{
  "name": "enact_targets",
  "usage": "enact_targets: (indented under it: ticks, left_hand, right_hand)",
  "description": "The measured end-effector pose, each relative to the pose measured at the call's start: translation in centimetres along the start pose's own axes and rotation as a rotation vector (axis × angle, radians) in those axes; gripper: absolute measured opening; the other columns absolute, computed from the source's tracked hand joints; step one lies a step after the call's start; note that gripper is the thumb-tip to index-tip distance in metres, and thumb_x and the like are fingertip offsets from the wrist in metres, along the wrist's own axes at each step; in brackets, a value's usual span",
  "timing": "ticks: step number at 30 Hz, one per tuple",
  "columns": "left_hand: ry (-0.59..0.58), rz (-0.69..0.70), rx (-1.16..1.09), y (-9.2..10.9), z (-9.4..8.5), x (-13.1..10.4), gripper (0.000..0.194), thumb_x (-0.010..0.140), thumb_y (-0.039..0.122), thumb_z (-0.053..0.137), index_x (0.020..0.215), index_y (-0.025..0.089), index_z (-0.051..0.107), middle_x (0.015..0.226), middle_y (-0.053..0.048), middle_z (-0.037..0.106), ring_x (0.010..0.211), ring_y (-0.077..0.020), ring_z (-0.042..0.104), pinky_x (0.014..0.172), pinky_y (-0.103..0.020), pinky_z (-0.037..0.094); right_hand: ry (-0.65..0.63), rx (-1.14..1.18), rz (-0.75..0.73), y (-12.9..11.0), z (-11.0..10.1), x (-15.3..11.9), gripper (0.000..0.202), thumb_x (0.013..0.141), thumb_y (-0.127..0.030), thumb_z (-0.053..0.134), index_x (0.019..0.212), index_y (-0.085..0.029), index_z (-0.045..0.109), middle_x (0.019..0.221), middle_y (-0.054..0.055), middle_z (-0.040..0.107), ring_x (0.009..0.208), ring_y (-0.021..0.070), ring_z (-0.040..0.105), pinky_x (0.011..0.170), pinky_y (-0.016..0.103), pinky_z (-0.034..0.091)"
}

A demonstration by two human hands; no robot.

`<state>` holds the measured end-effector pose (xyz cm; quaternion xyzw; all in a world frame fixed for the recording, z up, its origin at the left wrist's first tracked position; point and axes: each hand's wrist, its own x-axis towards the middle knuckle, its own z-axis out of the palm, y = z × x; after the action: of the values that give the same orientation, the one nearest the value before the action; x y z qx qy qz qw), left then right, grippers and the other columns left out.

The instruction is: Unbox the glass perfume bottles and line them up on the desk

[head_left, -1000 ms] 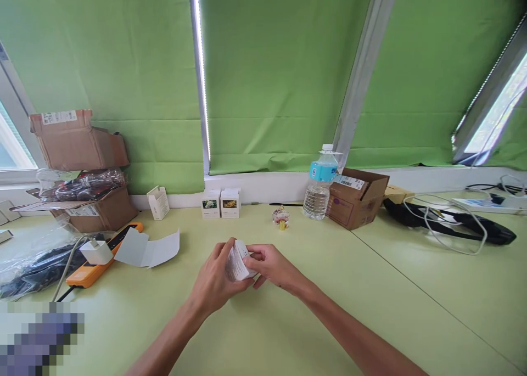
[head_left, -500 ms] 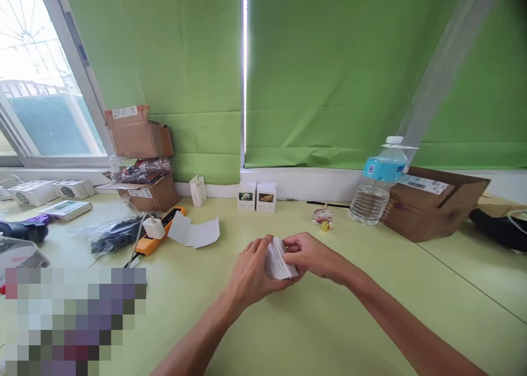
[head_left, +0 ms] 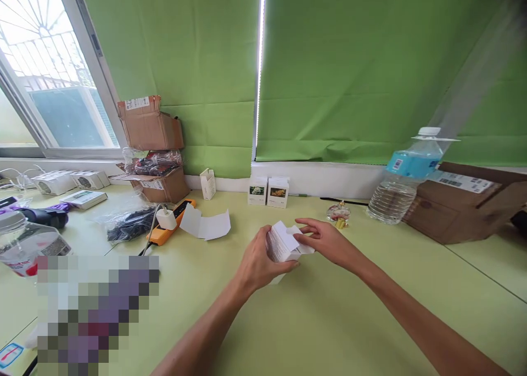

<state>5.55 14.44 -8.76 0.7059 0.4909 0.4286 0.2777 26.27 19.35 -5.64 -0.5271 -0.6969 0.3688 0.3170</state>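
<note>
Over the middle of the green table [head_left: 329,310], my left hand [head_left: 257,261] is wrapped round a small white box [head_left: 282,247] with fine print on its side. A flap at the box's top stands up. My right hand [head_left: 325,241] is at the right side of the box, its fingertips on the flap; whether they pinch it is hard to tell. Behind them, two small white boxes with flower pictures, a white-flower one [head_left: 257,191] and an orange-flower one [head_left: 278,193], stand by the wall.
A folded white card [head_left: 206,225] lies left of my hands, beside an orange power strip [head_left: 168,222]. Cardboard boxes [head_left: 150,132] are stacked at back left. A glass ornament [head_left: 338,213], a water bottle [head_left: 395,181] and a carton [head_left: 453,208] stand at right.
My right hand has moved from round the box to its upper right, its fingers more spread. The box's top flap now stands up. The camera view has shifted slightly left.
</note>
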Motion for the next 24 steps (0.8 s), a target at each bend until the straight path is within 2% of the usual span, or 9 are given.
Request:
enact_targets:
  ticks: [3, 5, 8, 12, 16, 20, 24]
  left_hand:
    - [0.019, -0.007, -0.006, -0.4, 0.5, 0.0, 0.080, 0.064, 0.048, 0.077, 0.130, 0.021, 0.040, 0.122, -0.009, 0.057, 0.107, -0.0259, 0.056, 0.087, -0.038, 0.047]
    - [0.019, -0.001, -0.002, -0.6, 0.8, 0.0, 0.079, 0.065, 0.046, 0.076, 0.130, 0.021, 0.039, 0.120, -0.008, 0.057, 0.104, -0.0247, 0.056, 0.086, -0.038, 0.047]
    - [0.016, 0.006, 0.009, -0.6, 1.0, 0.1, 0.074, 0.067, 0.044, 0.075, 0.128, 0.023, 0.039, 0.117, -0.006, 0.058, 0.099, -0.0234, 0.057, 0.082, -0.037, 0.048]
    - [-0.014, 0.030, 0.011, -0.4, 0.7, 0.2, 0.071, 0.068, 0.041, 0.075, 0.127, 0.023, 0.040, 0.113, -0.005, 0.059, 0.095, -0.0224, 0.058, 0.079, -0.036, 0.048]
    - [-0.054, 0.086, -0.005, -0.2, 0.4, 0.1, 0.073, 0.066, 0.037, 0.077, 0.128, 0.024, 0.041, 0.115, -0.005, 0.059, 0.100, -0.0230, 0.057, 0.085, -0.037, 0.048]
    - [-0.075, 0.116, 0.031, 0.0, 0.6, 0.0, 0.077, 0.066, 0.036, 0.077, 0.132, 0.025, 0.039, 0.125, -0.007, 0.056, 0.110, -0.0260, 0.055, 0.091, -0.039, 0.046]
    - [-0.092, 0.146, 0.056, 0.2, 0.7, -0.1, 0.077, 0.067, 0.034, 0.076, 0.134, 0.026, 0.037, 0.127, -0.007, 0.055, 0.113, -0.0259, 0.054, 0.094, -0.039, 0.045]
  right_hand:
    - [0.145, -0.273, -0.291, 0.1, 0.6, -0.4, 0.040, 0.086, -0.037, 0.061, 0.123, -0.020, 0.062, 0.127, 0.012, 0.060, 0.112, 0.0293, 0.056, 0.088, 0.041, 0.052]
    - [0.253, -0.403, -0.468, -0.6, 1.1, -1.0, 0.030, 0.087, -0.030, 0.059, 0.115, -0.022, 0.066, 0.121, 0.009, 0.061, 0.115, 0.0281, 0.053, 0.098, 0.045, 0.044]
    - [0.234, -0.472, -0.587, -1.8, 1.5, -2.0, 0.023, 0.087, -0.018, 0.055, 0.103, -0.023, 0.070, 0.103, 0.008, 0.063, 0.102, 0.0243, 0.055, 0.088, 0.038, 0.048]
    - [0.090, -0.416, -0.576, -3.2, 1.2, -2.8, 0.028, 0.082, -0.008, 0.054, 0.097, -0.023, 0.071, 0.095, 0.005, 0.064, 0.095, 0.0209, 0.056, 0.081, 0.032, 0.046]
    - [-0.049, -0.341, -0.452, -4.2, 0.1, -3.3, 0.019, 0.084, -0.019, 0.058, 0.096, -0.023, 0.072, 0.092, 0.003, 0.063, 0.083, 0.0170, 0.058, 0.073, 0.027, 0.044]
    - [-0.032, -0.443, -0.441, -4.7, -0.3, -3.5, 0.018, 0.084, -0.017, 0.055, 0.082, -0.021, 0.072, 0.074, 0.001, 0.060, 0.069, 0.0143, 0.054, 0.067, 0.025, 0.038]
    - [-0.019, -0.482, -0.412, -4.9, -0.6, -3.7, 0.016, 0.081, -0.016, 0.056, 0.083, -0.020, 0.071, 0.074, 0.001, 0.063, 0.064, 0.0131, 0.052, 0.061, 0.025, 0.033]
